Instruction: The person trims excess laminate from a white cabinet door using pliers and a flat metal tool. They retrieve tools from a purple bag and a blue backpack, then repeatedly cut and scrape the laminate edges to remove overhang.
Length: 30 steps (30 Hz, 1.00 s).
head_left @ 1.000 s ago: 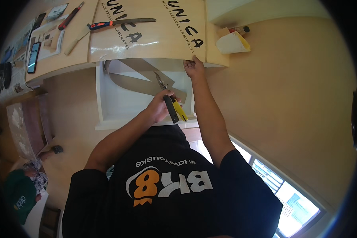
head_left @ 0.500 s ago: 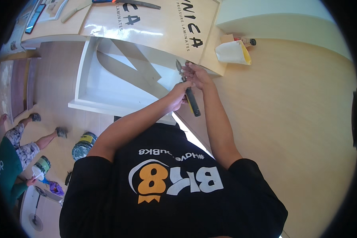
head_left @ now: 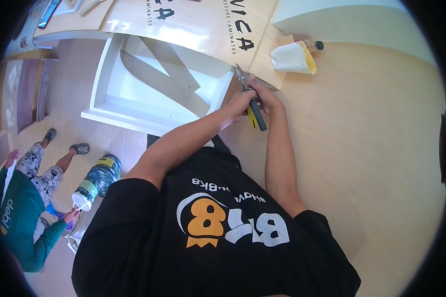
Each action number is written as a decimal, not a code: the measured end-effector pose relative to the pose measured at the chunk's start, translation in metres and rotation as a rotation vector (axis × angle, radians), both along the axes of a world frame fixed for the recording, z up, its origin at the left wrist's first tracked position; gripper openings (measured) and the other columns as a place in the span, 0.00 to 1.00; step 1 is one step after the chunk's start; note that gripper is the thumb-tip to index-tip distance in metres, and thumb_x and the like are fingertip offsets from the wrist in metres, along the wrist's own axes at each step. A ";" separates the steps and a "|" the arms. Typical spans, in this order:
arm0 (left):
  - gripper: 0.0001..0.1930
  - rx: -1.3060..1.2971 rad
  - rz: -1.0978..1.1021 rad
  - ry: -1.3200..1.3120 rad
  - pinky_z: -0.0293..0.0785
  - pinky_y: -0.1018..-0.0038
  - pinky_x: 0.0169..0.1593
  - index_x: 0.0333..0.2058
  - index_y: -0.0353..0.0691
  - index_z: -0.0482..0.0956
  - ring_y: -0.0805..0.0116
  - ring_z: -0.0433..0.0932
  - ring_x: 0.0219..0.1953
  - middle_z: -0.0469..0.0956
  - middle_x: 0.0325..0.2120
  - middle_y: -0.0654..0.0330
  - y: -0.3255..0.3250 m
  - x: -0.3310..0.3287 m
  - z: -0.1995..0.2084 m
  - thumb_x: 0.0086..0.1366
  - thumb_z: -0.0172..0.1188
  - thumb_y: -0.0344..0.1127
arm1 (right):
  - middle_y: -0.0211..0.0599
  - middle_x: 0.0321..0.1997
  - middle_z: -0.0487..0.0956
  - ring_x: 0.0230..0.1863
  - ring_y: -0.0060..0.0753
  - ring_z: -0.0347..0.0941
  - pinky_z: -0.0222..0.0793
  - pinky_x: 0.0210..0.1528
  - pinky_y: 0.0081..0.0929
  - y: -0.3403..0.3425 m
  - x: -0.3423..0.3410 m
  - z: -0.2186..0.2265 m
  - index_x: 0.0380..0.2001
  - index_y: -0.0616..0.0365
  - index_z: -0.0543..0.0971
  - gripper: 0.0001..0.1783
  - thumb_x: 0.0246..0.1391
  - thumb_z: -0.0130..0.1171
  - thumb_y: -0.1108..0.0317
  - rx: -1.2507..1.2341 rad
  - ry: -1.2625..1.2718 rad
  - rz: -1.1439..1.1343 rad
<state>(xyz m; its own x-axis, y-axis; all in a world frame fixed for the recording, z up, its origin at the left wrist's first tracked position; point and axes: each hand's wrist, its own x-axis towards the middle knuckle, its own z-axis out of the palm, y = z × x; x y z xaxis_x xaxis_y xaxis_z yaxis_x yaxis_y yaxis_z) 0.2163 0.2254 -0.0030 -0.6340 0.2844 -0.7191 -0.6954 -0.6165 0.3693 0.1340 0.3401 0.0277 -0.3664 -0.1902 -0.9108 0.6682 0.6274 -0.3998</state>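
Note:
My left hand (head_left: 240, 104) is closed around a pair of snips (head_left: 255, 111) with yellow and black handles; their pointed metal jaws aim away from me. Close against the tool, on its right, is my right hand (head_left: 268, 100). One of its fingers stretches up past the jaws, and the others are partly hidden behind the tool and my left hand. Both hands are just right of a pulled-out white drawer (head_left: 148, 121), near the front edge of a worktop covered by a printed laminate sheet (head_left: 198, 29). The jaw tips lie close to that edge.
Right of the sheet stand a white paper packet (head_left: 287, 58) with yellow inside and a dark-capped bottle (head_left: 314, 46). A phone (head_left: 49, 14) lies far left. A co-worker in a green top (head_left: 25, 213) is at lower left, beside stacked paint pails (head_left: 104, 171).
My hands and the snips have shifted slightly right and away from me. My right hand has come closer around the tool. The co-worker's hand and the pail appear farther right in view.

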 end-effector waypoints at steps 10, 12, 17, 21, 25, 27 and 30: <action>0.15 0.040 0.081 0.098 0.77 0.64 0.39 0.38 0.39 0.81 0.65 0.80 0.37 0.80 0.34 0.59 0.007 -0.013 -0.031 0.66 0.53 0.45 | 0.36 0.65 0.70 0.67 0.39 0.63 0.57 0.67 0.45 0.023 0.006 0.016 0.70 0.47 0.63 0.52 0.45 0.72 0.39 -0.250 -0.009 0.143; 0.13 0.009 0.131 0.072 0.77 0.66 0.35 0.36 0.39 0.81 0.66 0.80 0.34 0.80 0.32 0.59 0.012 -0.014 -0.034 0.65 0.54 0.43 | 0.33 0.65 0.70 0.65 0.36 0.64 0.57 0.67 0.40 0.026 0.008 0.018 0.72 0.48 0.59 0.54 0.43 0.75 0.53 -0.310 0.017 0.122; 0.11 -0.009 0.226 0.078 0.75 0.66 0.31 0.33 0.37 0.80 0.66 0.79 0.27 0.79 0.26 0.58 0.022 -0.015 -0.036 0.62 0.56 0.39 | 0.32 0.57 0.72 0.57 0.31 0.67 0.61 0.60 0.28 0.027 0.008 0.021 0.70 0.49 0.61 0.50 0.41 0.69 0.67 -0.195 -0.048 0.196; 0.11 -0.114 0.205 0.032 0.74 0.67 0.30 0.32 0.36 0.80 0.64 0.77 0.24 0.79 0.24 0.56 0.024 -0.015 -0.048 0.61 0.56 0.38 | 0.33 0.50 0.72 0.52 0.29 0.68 0.64 0.56 0.24 0.019 0.016 0.012 0.66 0.53 0.63 0.46 0.40 0.67 0.68 -0.158 -0.019 0.208; 0.13 -0.135 0.242 0.022 0.72 0.66 0.27 0.31 0.33 0.80 0.63 0.77 0.24 0.78 0.24 0.55 0.027 -0.014 -0.054 0.60 0.56 0.39 | 0.30 0.45 0.72 0.44 0.25 0.69 0.67 0.47 0.21 0.016 0.018 0.007 0.63 0.52 0.66 0.42 0.39 0.64 0.68 -0.086 -0.007 0.242; 0.13 -0.115 0.247 0.034 0.72 0.66 0.27 0.31 0.33 0.80 0.63 0.76 0.24 0.78 0.24 0.55 0.026 -0.015 -0.051 0.60 0.56 0.39 | 0.31 0.44 0.72 0.44 0.26 0.69 0.67 0.46 0.21 0.015 0.014 0.008 0.62 0.52 0.66 0.42 0.38 0.65 0.68 -0.056 -0.011 0.312; 0.13 -0.119 0.205 0.052 0.71 0.66 0.26 0.30 0.32 0.80 0.64 0.75 0.24 0.77 0.24 0.55 0.020 -0.017 -0.042 0.61 0.57 0.39 | 0.32 0.43 0.72 0.43 0.26 0.69 0.67 0.46 0.20 0.012 0.010 0.011 0.62 0.52 0.66 0.42 0.38 0.65 0.67 -0.089 0.063 0.308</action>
<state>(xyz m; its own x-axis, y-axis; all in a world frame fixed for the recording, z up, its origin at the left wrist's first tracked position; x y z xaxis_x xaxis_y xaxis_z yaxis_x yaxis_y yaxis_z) 0.1997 0.2452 -0.0454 -0.7069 0.0611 -0.7047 -0.5384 -0.6926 0.4800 0.1436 0.3526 0.0385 -0.3347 -0.3788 -0.8628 0.4249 0.7567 -0.4970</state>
